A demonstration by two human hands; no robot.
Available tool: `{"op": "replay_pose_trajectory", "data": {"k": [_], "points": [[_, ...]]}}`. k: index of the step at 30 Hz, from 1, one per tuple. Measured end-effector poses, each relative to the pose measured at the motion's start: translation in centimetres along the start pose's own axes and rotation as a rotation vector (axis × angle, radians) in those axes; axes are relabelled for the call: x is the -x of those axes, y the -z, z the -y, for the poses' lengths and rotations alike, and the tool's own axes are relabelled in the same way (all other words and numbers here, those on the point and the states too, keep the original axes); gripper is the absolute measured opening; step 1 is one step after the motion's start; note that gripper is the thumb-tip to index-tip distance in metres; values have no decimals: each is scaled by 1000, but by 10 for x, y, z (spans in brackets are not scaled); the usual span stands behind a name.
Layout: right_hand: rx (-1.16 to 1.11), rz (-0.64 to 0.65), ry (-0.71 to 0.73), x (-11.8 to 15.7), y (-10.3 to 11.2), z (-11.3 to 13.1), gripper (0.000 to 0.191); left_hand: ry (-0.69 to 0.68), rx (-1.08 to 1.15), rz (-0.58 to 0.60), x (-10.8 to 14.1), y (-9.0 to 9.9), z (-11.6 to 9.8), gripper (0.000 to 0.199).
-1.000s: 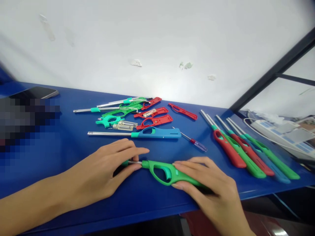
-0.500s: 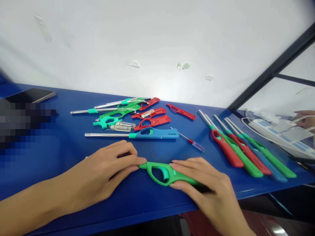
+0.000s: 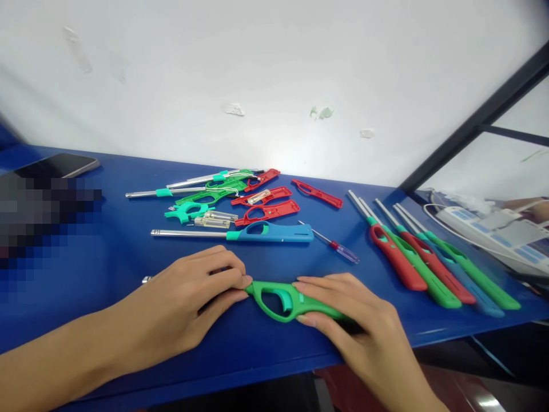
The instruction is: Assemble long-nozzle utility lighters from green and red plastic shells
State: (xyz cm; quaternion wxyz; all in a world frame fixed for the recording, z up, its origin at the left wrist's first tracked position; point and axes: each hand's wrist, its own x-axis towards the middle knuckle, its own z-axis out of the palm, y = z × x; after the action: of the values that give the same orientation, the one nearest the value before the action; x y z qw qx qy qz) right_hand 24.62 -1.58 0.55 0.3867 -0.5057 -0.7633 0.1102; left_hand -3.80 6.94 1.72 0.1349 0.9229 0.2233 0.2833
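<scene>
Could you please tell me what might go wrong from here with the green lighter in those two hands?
The left hand pinches the green lighter right at its neck, so a fingertip could get nipped there. The right hand grips close behind the trigger, which might be pressed by accident. The blue lighter lies just beyond both hands and could be knocked into the screwdriver.

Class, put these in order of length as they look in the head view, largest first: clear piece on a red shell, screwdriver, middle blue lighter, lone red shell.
1. Middle blue lighter
2. Screwdriver and lone red shell: too close to rank, the shell lying farther from the camera
3. Clear piece
</scene>
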Motion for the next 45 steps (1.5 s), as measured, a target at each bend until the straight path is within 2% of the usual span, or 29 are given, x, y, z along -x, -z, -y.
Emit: {"op": "replay_pose_trajectory", "data": {"k": [3,11,22,27,33,36,40,43,45], "points": [[-9,0,-14,0,0,0,25,12,-4,9,0,2,-2,19],[64,1,97,-5,5,1,19,-2,-44,-8,-1,4,-6,19],[62,2,58,0,1,3,21,-33,-63,-29,-3,5,-9,21],[26,50,36,0,5,4,20,-94,-147,-71,-1,3,-9,26],[-5,80,-17,1,6,3,17,-53,-218,3,-5,0,-12,38],[-37,94,-14,0,8,7,15,-71,-209,-10,-5,0,-14,34],[-81,16,25,-1,6,10,26,-153,-211,-84,-1,2,-15,28],[-31,-70,-22,-3,2,8,43,-180,-278,-118,1,4,-13,39],[-44,-57,-78,-4,0,6,43,-179,-319,-127,2,6,-11,45]]}}
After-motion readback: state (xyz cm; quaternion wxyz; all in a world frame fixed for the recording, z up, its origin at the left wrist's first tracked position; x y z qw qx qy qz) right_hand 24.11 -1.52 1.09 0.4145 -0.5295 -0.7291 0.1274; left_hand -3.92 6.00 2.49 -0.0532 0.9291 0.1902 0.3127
